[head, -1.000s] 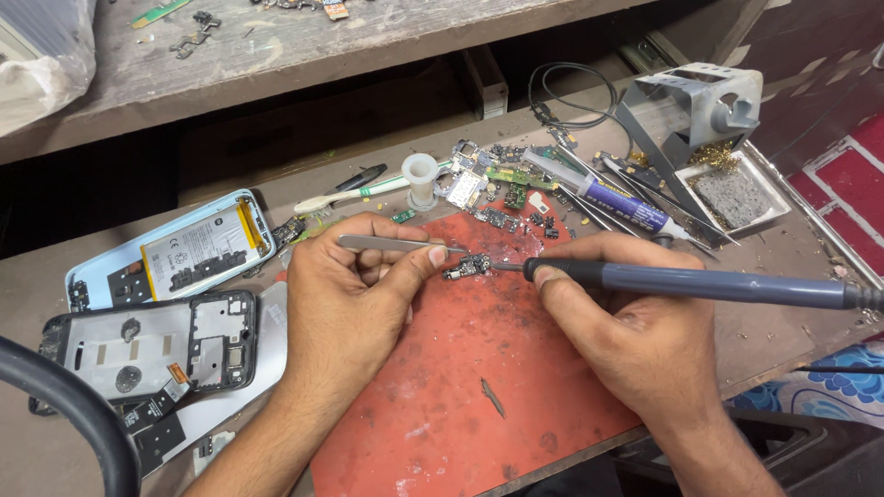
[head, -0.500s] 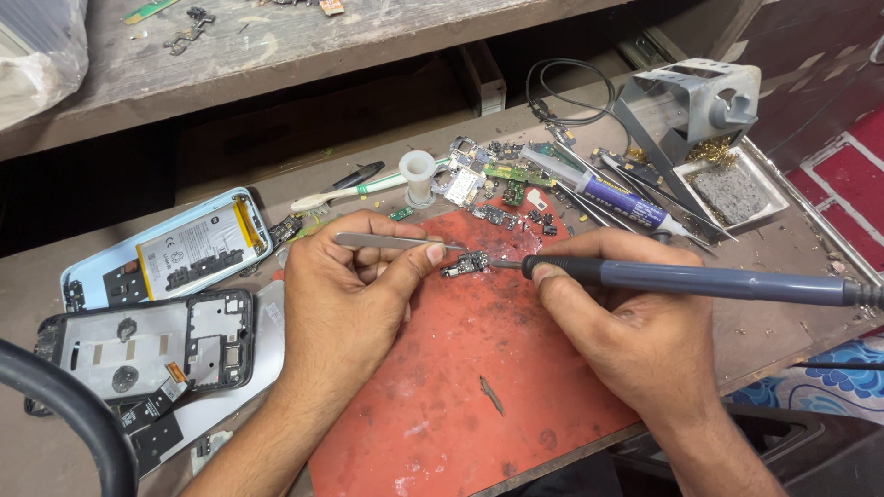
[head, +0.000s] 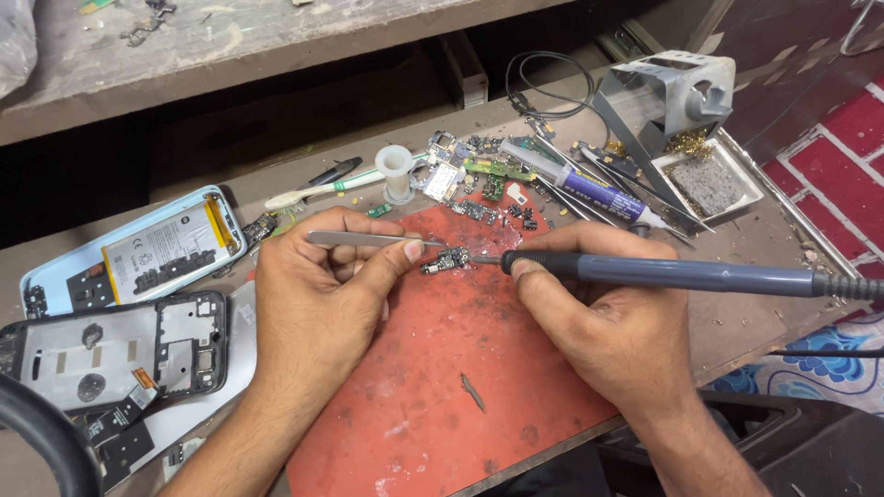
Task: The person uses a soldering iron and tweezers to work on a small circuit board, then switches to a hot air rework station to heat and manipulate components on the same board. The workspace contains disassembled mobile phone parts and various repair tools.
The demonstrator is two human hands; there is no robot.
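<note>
My left hand [head: 327,299] pinches metal tweezers [head: 354,239] whose tips reach a small circuit board [head: 446,261] lying on the red work mat [head: 442,396]. My right hand [head: 608,322] grips a grey soldering iron [head: 681,273] like a pen. Its tip touches the right end of the small board. The iron's cable runs off to the right.
An opened phone with its battery [head: 138,253] and a phone frame [head: 110,354] lie at the left. Behind the mat lie several board scraps [head: 479,175], a solder spool [head: 398,170], a toothbrush [head: 318,189] and a flux syringe [head: 589,189]. An iron stand with sponge tray [head: 691,138] stands at the right.
Both hands stay over the small board, with only slight shifts of the tweezers and iron tip.
</note>
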